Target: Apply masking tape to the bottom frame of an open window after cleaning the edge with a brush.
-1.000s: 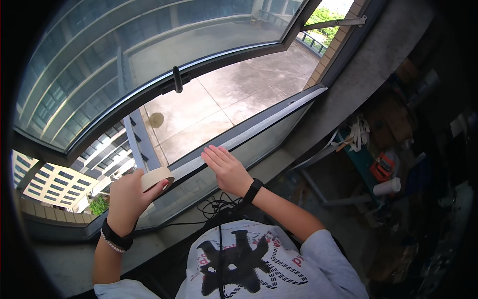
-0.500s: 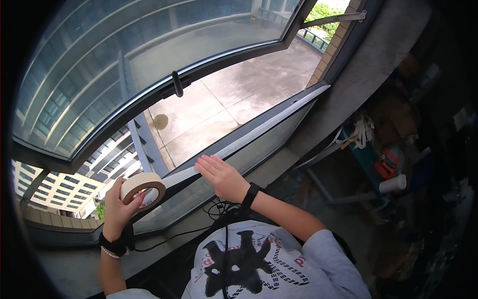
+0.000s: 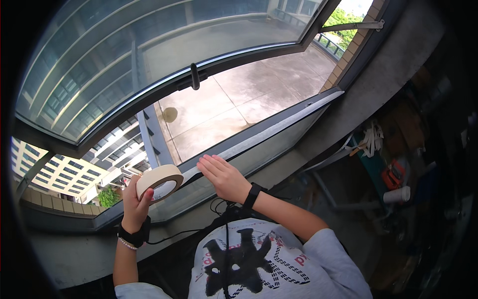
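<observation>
My left hand (image 3: 133, 207) grips a wide roll of cream masking tape (image 3: 162, 174), the thumb hooked into its core. From the roll a pale strip of tape (image 3: 269, 130) runs along the lower rail of the window frame (image 3: 224, 145) up to the far right corner. My right hand (image 3: 226, 180) lies on that rail just right of the roll, fingers stretched out and close together, tips against the strip. Part of the strip under those fingers is hidden.
The tilted-out window sash with its black handle (image 3: 194, 77) hangs beyond the rail. A fixed glass pane (image 3: 259, 159) sits below it. Black cables (image 3: 219, 207) lie near my body. At right, a bench holds white strips (image 3: 372, 139), an orange tool (image 3: 393, 174) and a white cup (image 3: 397, 194).
The view has shifted. My right hand has slid left along the rail, closer to the roll, and the stretch of tape between them is shorter. The roll has tilted slightly.
</observation>
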{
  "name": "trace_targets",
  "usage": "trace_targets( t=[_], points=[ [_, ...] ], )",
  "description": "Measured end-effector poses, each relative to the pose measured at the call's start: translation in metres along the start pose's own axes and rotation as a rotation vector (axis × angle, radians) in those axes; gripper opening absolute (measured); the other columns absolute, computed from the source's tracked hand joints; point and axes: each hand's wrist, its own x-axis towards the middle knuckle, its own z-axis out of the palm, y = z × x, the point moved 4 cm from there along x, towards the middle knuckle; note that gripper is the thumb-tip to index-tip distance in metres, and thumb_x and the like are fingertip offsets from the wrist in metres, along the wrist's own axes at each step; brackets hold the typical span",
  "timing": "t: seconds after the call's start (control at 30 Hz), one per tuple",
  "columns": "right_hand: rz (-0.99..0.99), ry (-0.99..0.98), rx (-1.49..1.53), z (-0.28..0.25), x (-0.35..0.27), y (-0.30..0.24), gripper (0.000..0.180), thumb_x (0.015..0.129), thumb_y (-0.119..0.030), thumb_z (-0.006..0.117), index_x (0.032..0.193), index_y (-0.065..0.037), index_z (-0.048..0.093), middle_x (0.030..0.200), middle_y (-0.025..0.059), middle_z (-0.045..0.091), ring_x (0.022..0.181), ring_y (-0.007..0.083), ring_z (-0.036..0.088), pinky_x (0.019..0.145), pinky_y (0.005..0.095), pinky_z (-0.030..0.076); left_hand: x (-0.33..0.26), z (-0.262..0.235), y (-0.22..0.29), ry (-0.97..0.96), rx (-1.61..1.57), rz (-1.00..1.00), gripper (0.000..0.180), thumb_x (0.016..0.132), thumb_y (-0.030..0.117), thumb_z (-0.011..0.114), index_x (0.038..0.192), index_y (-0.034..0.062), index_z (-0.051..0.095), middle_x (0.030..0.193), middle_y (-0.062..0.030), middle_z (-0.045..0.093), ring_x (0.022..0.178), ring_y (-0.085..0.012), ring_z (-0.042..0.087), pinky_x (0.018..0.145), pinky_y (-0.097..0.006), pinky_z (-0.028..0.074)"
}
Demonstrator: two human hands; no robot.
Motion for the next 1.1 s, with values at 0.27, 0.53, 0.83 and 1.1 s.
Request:
trace_targets(
  t=[0.27,0.53,0.83,1.1],
  points=[
    [0.025,-0.016,-0.02,0.001,-0.002,-0.001,0.05,0.069,-0.001,0.05,0.117,0.006,0.044,0.121,0.0196,0.046,0.118,0.0314,0.042,0.102,0.0404,0.03,0.032,0.01,0.048,-0.029,0.4,0.15,0.029,0.08,0.027,0.063,0.08,0.0007,0.052,0.062,-0.0125,0.056,0.052,-0.0236,0.054,0.049,-0.028,0.04],
    [0.033,-0.02,-0.027,0.0,-0.001,-0.002,0.049,0.069,0.0,0.05,0.117,0.005,0.044,0.121,0.0191,0.046,0.119,0.0307,0.041,0.102,0.0402,0.03,0.035,0.014,0.056,-0.084,0.432,0.149,0.031,0.074,0.03,0.068,0.071,0.0029,0.052,0.055,-0.0134,0.051,0.051,-0.0293,0.053,0.047,-0.033,0.04],
    [0.025,-0.064,-0.054,0.0,-0.001,-0.003,0.05,0.069,-0.001,0.051,0.118,0.004,0.044,0.122,0.0186,0.046,0.119,0.0301,0.04,0.103,0.0398,0.029,0.041,0.008,0.065,-0.065,0.402,0.131,0.032,0.074,0.03,0.068,0.07,0.0025,0.052,0.056,-0.0142,0.054,0.049,-0.0279,0.054,0.046,-0.031,0.04],
    [0.051,-0.05,-0.004,-0.002,-0.001,-0.004,0.052,0.068,0.001,0.05,0.119,0.004,0.043,0.124,0.0168,0.046,0.12,0.0295,0.04,0.103,0.0399,0.029,0.044,0.008,0.047,-0.077,0.317,0.063,0.033,0.078,0.032,0.064,0.073,0.0009,0.053,0.057,-0.0133,0.055,0.048,-0.0234,0.055,0.046,-0.029,0.041]
  ],
)
